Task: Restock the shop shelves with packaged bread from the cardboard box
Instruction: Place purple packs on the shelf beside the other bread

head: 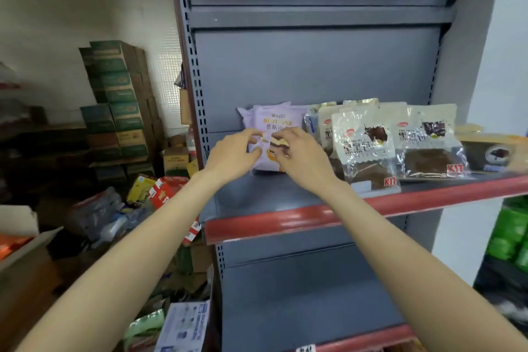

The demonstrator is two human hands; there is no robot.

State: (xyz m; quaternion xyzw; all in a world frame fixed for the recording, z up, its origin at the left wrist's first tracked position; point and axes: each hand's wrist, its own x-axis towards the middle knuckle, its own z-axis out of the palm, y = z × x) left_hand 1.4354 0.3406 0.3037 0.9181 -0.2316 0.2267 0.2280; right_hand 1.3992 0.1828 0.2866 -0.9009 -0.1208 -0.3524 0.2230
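Both hands, the left hand and right hand, pinch a lilac bread packet standing upright at the shelf back. It looks light, soft and crushable, best held by its edges. Chocolate cake packets crowd just beside it on the right.

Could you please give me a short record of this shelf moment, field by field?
setting: grey shop shelf with a red front edge
item in hand: purple bread packet, standing upright on the shelf
left hand: fingers curled on the packet's left side
right hand: fingers curled on its right side
neighbours: clear packets of dark bread to the right
free space: bare shelf left of and in front of the purple packet
behind the person's left arm: stacked green cartons
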